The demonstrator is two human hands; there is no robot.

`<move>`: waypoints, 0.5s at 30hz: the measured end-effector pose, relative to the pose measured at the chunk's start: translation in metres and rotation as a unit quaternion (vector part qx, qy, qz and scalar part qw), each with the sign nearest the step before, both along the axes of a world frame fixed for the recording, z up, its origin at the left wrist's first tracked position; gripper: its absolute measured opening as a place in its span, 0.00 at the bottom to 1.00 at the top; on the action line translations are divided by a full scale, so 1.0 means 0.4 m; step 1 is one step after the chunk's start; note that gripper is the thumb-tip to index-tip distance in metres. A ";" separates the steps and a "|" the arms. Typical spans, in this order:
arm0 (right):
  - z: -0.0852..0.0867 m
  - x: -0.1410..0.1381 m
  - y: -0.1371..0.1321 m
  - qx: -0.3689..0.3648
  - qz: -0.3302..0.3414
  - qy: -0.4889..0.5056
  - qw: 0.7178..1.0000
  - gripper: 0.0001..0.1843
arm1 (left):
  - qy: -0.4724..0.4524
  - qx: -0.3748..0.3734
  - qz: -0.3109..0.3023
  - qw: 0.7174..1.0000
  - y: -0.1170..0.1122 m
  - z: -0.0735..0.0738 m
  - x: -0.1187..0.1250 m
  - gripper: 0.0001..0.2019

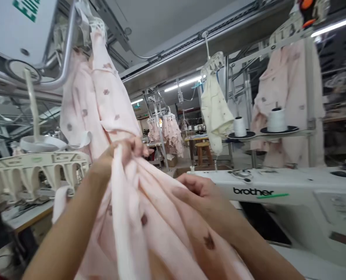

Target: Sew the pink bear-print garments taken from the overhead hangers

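A pale pink garment [161, 217] with small dark flower-like prints hangs in folds before me. My left hand [128, 149] is closed around its gathered upper part, and a pale strip of the cloth falls from under the fingers. Lower and to the right, my right hand [198, 190] has its fingers curled over the garment's right edge, gripping it. Just beyond my left hand, similar pink pieces [111, 93] hang from a clip hanger [95, 25] at upper left. Cloth hides some of the fingertips.
A white Brother sewing machine [278, 186] stands close on the right, with thread cones [278, 119] above it. At left are a white clip rack [39, 171] and a metal-framed panel [18, 31]. A cream garment [215, 105] hangs from the overhead rail [175, 56].
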State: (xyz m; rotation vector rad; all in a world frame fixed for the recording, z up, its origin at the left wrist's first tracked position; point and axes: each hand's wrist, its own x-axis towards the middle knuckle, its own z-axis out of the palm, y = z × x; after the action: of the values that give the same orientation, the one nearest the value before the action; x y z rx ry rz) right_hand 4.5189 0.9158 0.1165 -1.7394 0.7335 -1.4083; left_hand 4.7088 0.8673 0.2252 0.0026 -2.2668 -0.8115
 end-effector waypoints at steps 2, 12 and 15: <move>-0.041 -0.039 -0.002 -0.008 -0.134 0.036 0.990 0.15 | -0.161 -0.078 0.132 0.975 -0.031 -0.030 0.056 0.10; -0.164 0.023 -0.020 0.023 -0.207 -0.035 0.977 0.19 | -0.111 0.142 0.435 0.882 -0.049 -0.451 0.018 0.32; -0.175 -0.004 0.004 0.018 -0.223 -0.019 0.974 0.17 | -0.037 0.250 0.332 0.909 -0.035 -0.490 -0.038 0.24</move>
State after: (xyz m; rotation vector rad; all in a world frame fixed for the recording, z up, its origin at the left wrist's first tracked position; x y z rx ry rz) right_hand 4.5174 0.9175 0.0464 -1.5720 1.1736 -1.7036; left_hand 4.6937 0.8533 0.0291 0.9968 -1.8558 -0.9797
